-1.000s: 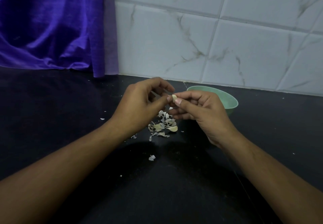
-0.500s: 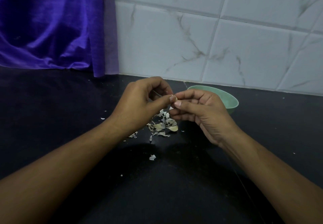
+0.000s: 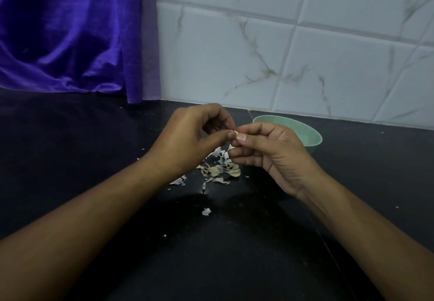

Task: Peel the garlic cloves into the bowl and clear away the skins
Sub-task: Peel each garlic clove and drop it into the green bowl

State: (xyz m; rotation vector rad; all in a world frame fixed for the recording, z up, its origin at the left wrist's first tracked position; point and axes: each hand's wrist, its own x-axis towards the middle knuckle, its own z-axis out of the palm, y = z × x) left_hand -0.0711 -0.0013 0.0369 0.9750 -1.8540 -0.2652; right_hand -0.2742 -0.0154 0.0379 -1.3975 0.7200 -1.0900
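Littering black counter [image 3: 70, 159] — skins [image 3: 220, 168] (papery)

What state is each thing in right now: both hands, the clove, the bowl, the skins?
left hand, pinches the garlic clove
right hand, pinches the same clove
garlic clove, held in the air between both hands
bowl, upright on the counter, contents not visible
skins, scattered loose on the counter, not cleared

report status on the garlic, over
One garlic clove pinched between left hand and right hand, over the counter. Beneath, skins piled, not cleared. Behind right hand, green bowl; nothing in the way.
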